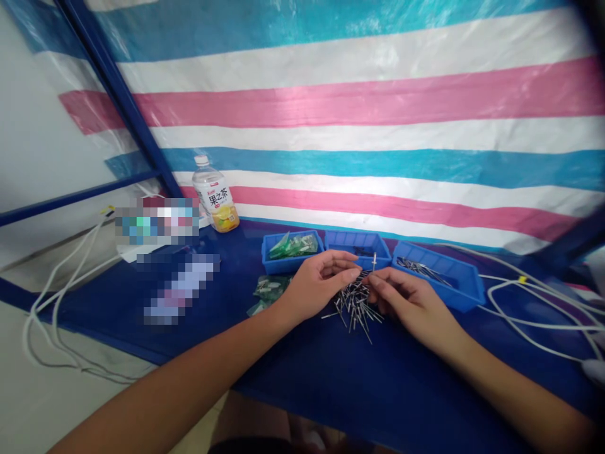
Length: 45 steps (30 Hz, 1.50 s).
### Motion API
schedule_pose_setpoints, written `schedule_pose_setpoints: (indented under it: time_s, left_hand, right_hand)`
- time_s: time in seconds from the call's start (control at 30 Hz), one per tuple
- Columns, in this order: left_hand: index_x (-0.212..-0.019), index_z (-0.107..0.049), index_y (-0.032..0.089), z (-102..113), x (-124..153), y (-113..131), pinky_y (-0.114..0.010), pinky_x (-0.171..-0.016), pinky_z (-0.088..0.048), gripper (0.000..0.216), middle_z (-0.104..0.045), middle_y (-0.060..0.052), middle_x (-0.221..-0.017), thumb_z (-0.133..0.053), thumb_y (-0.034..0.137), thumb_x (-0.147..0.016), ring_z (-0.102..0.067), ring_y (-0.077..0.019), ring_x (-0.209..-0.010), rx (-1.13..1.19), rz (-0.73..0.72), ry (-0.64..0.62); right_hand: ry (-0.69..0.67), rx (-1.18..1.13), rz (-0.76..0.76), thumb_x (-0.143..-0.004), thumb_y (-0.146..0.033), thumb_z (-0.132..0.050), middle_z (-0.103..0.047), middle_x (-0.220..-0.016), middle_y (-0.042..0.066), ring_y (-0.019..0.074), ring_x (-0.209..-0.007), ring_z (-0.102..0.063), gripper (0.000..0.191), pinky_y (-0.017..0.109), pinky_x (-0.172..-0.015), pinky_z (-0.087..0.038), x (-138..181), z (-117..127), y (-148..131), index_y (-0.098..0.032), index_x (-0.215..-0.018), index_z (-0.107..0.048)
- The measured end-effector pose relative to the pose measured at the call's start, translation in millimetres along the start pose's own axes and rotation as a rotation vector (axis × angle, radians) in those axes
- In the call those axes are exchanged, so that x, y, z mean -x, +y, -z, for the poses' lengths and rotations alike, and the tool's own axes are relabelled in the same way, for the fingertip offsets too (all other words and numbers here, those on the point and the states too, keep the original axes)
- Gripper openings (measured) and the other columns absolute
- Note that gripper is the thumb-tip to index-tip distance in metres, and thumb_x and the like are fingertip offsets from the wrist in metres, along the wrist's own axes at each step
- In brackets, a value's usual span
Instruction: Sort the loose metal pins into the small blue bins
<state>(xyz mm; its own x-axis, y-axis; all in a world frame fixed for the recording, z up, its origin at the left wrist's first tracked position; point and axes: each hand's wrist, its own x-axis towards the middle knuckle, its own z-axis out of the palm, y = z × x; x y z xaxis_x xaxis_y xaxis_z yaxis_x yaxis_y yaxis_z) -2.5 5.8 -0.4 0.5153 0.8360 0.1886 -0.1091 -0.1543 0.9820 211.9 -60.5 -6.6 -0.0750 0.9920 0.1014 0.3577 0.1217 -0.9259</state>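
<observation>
A loose pile of blind rivets [355, 309], thin shiny metal pins, lies on the blue tabletop between my hands. My right hand [409, 299] pinches one blind rivet [374, 261] between thumb and fingers, and it stands upright above the fingertips. My left hand [319, 284] is over the pile's left side, its fingers curled toward the thumb; whatever is between those fingertips, if anything, is hidden. Just behind the hands sit three blue bins: a left bin [265, 260] with green-tinted plastic bags, a middle bin [384, 252] with a few dark pieces, and a right bin [466, 291] holding several rivets.
Green-tinted plastic bags [270, 290] lie by my left wrist. A drink bottle [216, 195] stands at the back left, near blurred-out items. White cables [515, 318] loop at the right, and more cables [57, 302] hang at the left. A striped sheet [331, 107] hangs behind.
</observation>
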Motion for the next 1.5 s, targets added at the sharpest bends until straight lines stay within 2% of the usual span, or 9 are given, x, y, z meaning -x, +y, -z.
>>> schedule_pose_setpoints:
  time_s: [0.27, 0.33, 0.43, 0.57, 0.63, 0.7, 0.87, 1.33, 1.5]
  left_hand:
    - [-0.115, -0.074, 0.021, 3.8, 2.5, 3.4, -0.036, -0.087, -0.062, 0.025, -0.080, -0.011, -0.109, -0.072, 0.039, -0.098, -0.076, -0.0211, -0.096, -0.092, -0.012, 0.022]
    - [-0.115, -0.074, 0.021, 4.8, 3.6, 3.2, -0.037, -0.090, -0.062, 0.025, -0.080, -0.010, -0.109, -0.072, 0.040, -0.098, -0.076, -0.0220, -0.098, -0.133, -0.028, 0.023]
    - [-0.114, -0.075, 0.021, 5.3, 4.6, 2.1, -0.038, -0.093, -0.061, 0.026, -0.079, -0.010, -0.108, -0.072, 0.041, -0.098, -0.076, -0.0225, -0.099, -0.192, -0.054, 0.019]
    - [-0.115, -0.075, 0.020, 5.1, 4.7, 2.3, -0.036, -0.089, -0.061, 0.025, -0.080, -0.009, -0.107, -0.070, 0.038, -0.099, -0.076, -0.0215, -0.097, -0.243, -0.083, 0.007]
    - [-0.116, -0.075, 0.020, 4.8, 4.6, 3.0, -0.035, -0.088, -0.061, 0.024, -0.080, -0.009, -0.107, -0.069, 0.037, -0.100, -0.076, -0.0214, -0.097, -0.243, -0.092, 0.003]
    - [-0.115, -0.074, 0.020, 4.5, 4.5, 3.2, -0.035, -0.089, -0.061, 0.023, -0.080, -0.009, -0.108, -0.069, 0.036, -0.100, -0.076, -0.0216, -0.098, -0.241, -0.094, 0.002]
    - [-0.116, -0.074, 0.020, 2.5, 4.5, 1.6, -0.038, -0.093, -0.062, 0.024, -0.080, -0.009, -0.110, -0.069, 0.036, -0.100, -0.076, -0.0223, -0.100, -0.239, -0.093, -0.002]
    - [-0.113, -0.075, 0.019, 0.5, 4.0, 1.3, -0.036, -0.090, -0.062, 0.023, -0.080, -0.009, -0.106, -0.070, 0.036, -0.098, -0.076, -0.0208, -0.095, -0.275, -0.096, -0.021]
    - [-0.115, -0.076, 0.019, 1.5, 4.2, 1.4, -0.037, -0.092, -0.062, 0.024, -0.080, -0.009, -0.109, -0.069, 0.037, -0.099, -0.076, -0.0217, -0.097, -0.295, -0.090, -0.027]
  right_hand:
    - [0.420, -0.454, -0.096, -0.096, -0.056, -0.068, -0.062, -0.063, -0.002, 0.0120, -0.046, -0.047, 0.034, 0.023, -0.040, -0.030, -3.9, 6.9, -2.7, -0.024, -0.106, -0.068]
    - [0.393, -0.456, -0.156, -0.096, -0.061, -0.066, -0.064, -0.063, -0.001, 0.0124, -0.044, -0.048, 0.039, 0.023, -0.038, -0.027, -3.1, 8.0, -3.1, -0.023, -0.104, -0.068]
    - [0.279, -0.206, -0.118, -0.098, -0.062, -0.062, -0.067, -0.068, 0.002, 0.0144, -0.049, -0.056, 0.041, 0.026, -0.042, -0.037, -0.1, 7.1, -2.9, -0.022, -0.097, -0.070]
    - [0.124, 0.396, 0.288, -0.100, -0.048, -0.066, -0.075, -0.096, 0.006, 0.0229, -0.085, -0.070, 0.025, 0.038, -0.077, -0.058, 4.3, 1.3, -2.9, -0.025, -0.102, -0.075]
    - [0.062, 0.570, 0.466, -0.098, -0.042, -0.071, -0.074, -0.113, 0.008, 0.0279, -0.105, -0.068, 0.023, 0.047, -0.095, -0.057, 4.9, -2.0, -1.8, -0.026, -0.114, -0.075]
    - [0.020, 0.655, 0.529, -0.098, -0.036, -0.071, -0.071, -0.120, 0.010, 0.0300, -0.112, -0.065, 0.026, 0.051, -0.099, -0.055, 3.8, -4.3, 1.2, -0.026, -0.122, -0.073]
    - [-0.028, 0.680, 0.538, -0.103, -0.019, -0.058, -0.070, -0.116, 0.010, 0.0279, -0.108, -0.064, 0.025, 0.048, -0.094, -0.057, -2.3, -4.4, 12.0, -0.026, -0.124, -0.070]
    - [0.065, 0.624, 0.380, -0.096, -0.017, -0.060, -0.073, -0.095, 0.003, 0.0209, -0.082, -0.069, 0.014, 0.036, -0.074, -0.056, -6.6, 0.4, 16.7, -0.025, -0.103, -0.069]
    - [0.023, 0.649, 0.389, -0.099, -0.019, -0.057, -0.073, -0.103, 0.004, 0.0220, -0.092, -0.070, 0.018, 0.036, -0.078, -0.056, -4.7, 0.8, 15.7, -0.025, -0.111, -0.068]
